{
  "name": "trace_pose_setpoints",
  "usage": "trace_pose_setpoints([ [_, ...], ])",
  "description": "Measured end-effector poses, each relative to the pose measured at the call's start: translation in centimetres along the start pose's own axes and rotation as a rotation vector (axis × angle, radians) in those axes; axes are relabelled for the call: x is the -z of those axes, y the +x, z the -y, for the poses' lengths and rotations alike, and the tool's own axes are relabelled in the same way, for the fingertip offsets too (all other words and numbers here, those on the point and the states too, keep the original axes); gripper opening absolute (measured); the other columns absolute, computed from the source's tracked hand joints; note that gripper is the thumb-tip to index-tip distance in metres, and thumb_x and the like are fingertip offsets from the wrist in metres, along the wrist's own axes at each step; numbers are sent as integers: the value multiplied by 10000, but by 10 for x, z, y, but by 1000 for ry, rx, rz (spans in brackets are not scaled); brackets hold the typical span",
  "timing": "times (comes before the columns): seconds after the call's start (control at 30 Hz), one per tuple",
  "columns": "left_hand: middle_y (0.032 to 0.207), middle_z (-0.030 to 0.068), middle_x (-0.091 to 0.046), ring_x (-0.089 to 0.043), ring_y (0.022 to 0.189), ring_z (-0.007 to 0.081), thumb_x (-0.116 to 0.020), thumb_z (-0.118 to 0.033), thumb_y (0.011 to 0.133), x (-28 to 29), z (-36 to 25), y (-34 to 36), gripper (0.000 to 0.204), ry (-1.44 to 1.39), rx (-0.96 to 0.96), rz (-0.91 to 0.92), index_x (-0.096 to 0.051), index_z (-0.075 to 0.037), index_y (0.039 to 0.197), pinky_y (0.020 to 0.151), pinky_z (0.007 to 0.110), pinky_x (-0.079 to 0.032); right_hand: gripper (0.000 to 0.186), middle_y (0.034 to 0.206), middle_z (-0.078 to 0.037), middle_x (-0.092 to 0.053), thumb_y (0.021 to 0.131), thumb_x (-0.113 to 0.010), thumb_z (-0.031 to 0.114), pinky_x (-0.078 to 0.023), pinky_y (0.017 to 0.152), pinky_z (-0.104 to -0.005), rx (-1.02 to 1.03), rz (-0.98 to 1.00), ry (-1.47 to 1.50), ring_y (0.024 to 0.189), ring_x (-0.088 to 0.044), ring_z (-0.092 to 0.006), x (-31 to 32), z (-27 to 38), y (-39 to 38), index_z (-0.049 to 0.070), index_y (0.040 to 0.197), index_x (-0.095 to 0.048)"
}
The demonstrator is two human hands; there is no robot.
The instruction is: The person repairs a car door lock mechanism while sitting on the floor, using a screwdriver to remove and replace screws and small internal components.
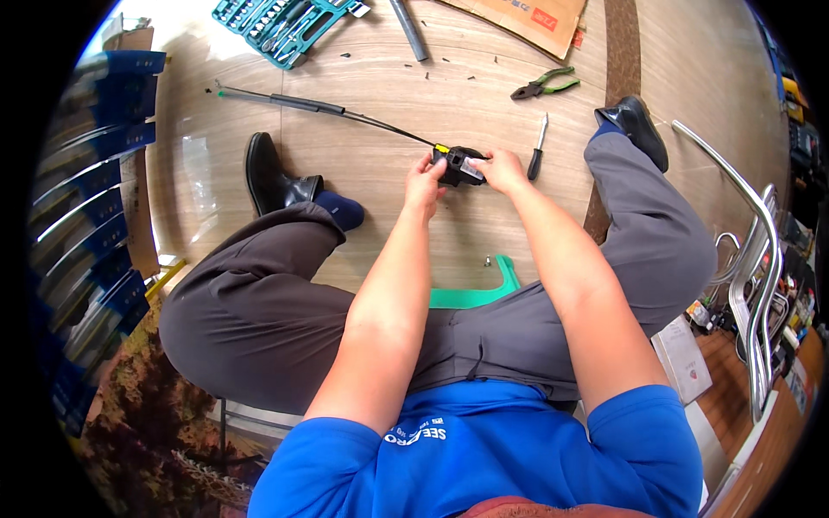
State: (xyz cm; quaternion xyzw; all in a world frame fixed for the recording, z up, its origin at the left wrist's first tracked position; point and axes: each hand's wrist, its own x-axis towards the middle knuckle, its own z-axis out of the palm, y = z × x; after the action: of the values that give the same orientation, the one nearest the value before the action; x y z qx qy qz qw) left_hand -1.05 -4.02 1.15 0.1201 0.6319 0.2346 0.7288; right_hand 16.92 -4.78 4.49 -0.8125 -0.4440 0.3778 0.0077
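Between my two hands is a black door latch unit (458, 167) with a yellow piece and a pale label on it. My left hand (425, 183) grips its left end, thumb on top. Closed on its right end is my right hand (503, 171). Thin black cables run from the unit to the upper left, through a dark foam sleeve (306, 104), and end near a small green tip on the floor. A screwdriver (539, 148) with a black handle lies just right of my right hand.
Green-handled pliers (544, 84), a teal socket set case (289, 26), a dark tube (408, 30), cardboard (518, 22) and several small screws lie on the floor ahead. A green plastic piece (475, 295) sits between my legs. Bent metal tubes (760, 259) stand right; blue-labelled racks stand left.
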Motion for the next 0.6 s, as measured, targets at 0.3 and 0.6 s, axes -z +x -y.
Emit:
trace_pose_setpoints([
  [0.3, 1126, 103, -650, -664, 907, 228, -685, -376, 905, -6, -33, 12, 534, 336, 89, -26, -532, -79, 1321, 692, 442, -583, 558, 1052, -225, -688, 870, -642, 530, -524, 850, -446, -222, 140, -24, 1008, -668, -353, 3, 37, -23, 11, 1074, -669],
  [0.6, 1060, 117, -656, -649, 825, 211, -643, -327, 939, -15, -24, 24, 498, 593, -52, -50, -521, 0, 1293, 561, 372, -577, 552, 1082, -235, -667, 932, -576, 481, -504, 875, -472, -294, 151, 92, 1023, -649, -382, -10, 22, -17, -21, 1154, -524],
])
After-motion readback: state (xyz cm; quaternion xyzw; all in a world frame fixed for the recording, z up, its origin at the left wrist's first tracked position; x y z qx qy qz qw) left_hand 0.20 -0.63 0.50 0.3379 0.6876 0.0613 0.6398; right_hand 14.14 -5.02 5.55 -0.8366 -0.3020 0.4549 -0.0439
